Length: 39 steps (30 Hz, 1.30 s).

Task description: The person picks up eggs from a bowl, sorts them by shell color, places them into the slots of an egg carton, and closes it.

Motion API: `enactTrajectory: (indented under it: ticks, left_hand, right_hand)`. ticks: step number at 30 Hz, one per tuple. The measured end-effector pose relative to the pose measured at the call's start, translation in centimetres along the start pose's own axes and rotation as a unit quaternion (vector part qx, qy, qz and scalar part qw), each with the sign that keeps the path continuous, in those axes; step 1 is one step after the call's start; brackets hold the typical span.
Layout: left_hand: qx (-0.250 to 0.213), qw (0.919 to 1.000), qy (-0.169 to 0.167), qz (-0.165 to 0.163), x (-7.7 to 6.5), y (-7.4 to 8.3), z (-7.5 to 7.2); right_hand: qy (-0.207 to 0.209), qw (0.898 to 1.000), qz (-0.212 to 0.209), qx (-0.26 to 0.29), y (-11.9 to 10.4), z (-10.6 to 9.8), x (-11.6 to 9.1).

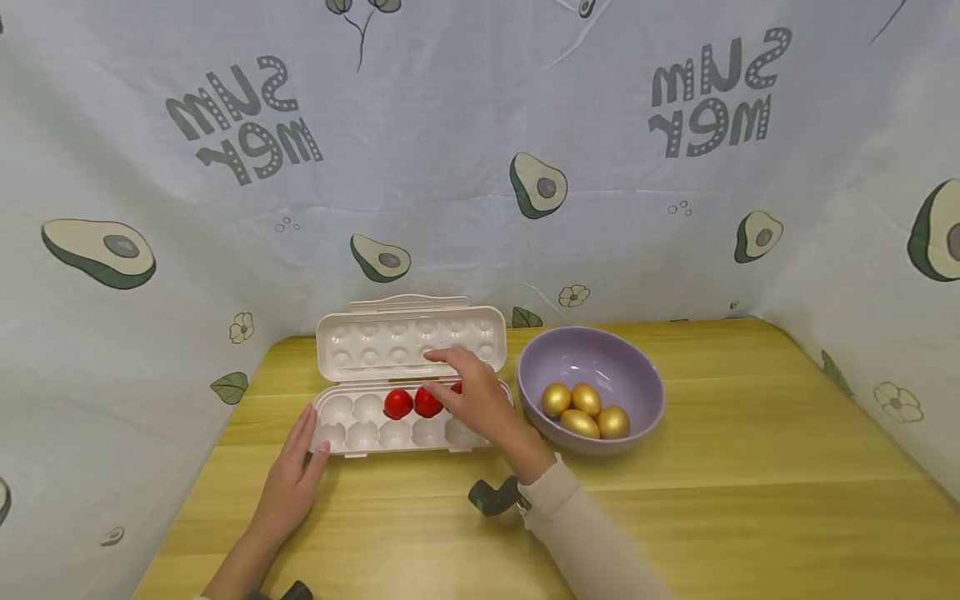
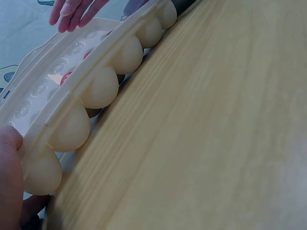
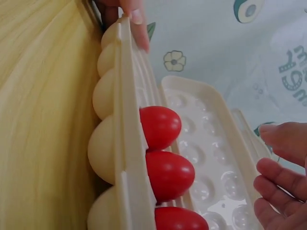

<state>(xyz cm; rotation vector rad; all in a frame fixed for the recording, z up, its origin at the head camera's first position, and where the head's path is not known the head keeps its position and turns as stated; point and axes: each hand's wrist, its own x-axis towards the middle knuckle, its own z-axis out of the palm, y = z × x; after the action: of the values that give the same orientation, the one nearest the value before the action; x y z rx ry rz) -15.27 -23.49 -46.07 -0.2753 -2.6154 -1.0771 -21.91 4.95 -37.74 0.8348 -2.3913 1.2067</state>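
A cream egg carton (image 1: 395, 433) lies with its lid (image 1: 411, 342) folded back. Red eggs (image 3: 170, 176) sit side by side in the cups of its back row; in the head view some are partly behind the right hand. My left hand (image 1: 288, 483) holds the carton's left front corner, thumb at the front and fingers along the side. Over the carton's right part hovers my right hand (image 1: 480, 400), fingers spread and nothing in them. To its right, a purple bowl (image 1: 648, 392) contains several gold eggs (image 1: 580, 423).
The carton and bowl stand near the back of a wooden table (image 1: 720, 517). Behind them hangs a pale cloth (image 1: 450, 167) printed with avocados, continuing down both sides. Dark wrist camera mounts (image 1: 492, 498) are by my wrists.
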Motion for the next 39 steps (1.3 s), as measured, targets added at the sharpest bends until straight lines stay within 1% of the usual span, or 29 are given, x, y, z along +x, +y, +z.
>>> enactTrajectory:
  ticks: [7,12,17,20,23,30,33,39]
  left_hand:
    - [0.002,1.0,0.004,0.002,0.0,0.0,0.1]
    - [0.006,1.0,0.005,0.004,0.0,0.0,0.0]
    - [0.007,0.9999,0.006,0.005,0.0,0.0,0.0]
    - [0.006,0.9999,0.006,0.006,0.1,0.0,0.0]
    - [0.005,0.9999,0.007,0.007,0.0,0.1,0.1]
    - [0.006,0.9999,0.008,0.007,0.0,0.0,0.1]
    - [0.005,0.9999,0.01,0.01,0.0,0.0,0.1]
    - [0.005,0.9998,0.014,0.016,0.0,0.0,0.1]
  right_hand:
    - [-0.001,1.0,0.008,-0.007,0.0,-2.0,-0.4]
    - [-0.001,1.0,0.013,0.006,0.4,-3.2,-0.8]
    - [-0.007,0.999,0.028,0.017,0.8,-4.3,-1.3]
    - [-0.004,1.0,0.022,0.012,1.1,-5.1,-1.6]
    - [-0.01,1.0,0.024,0.007,1.6,-6.0,-1.9]
    - [-0.022,0.996,0.081,0.018,2.6,-7.5,-2.8]
    - [-0.024,0.995,0.092,0.012,2.8,-7.9,-3.0]
    - [-0.016,0.998,0.068,0.001,3.7,-8.7,-3.3]
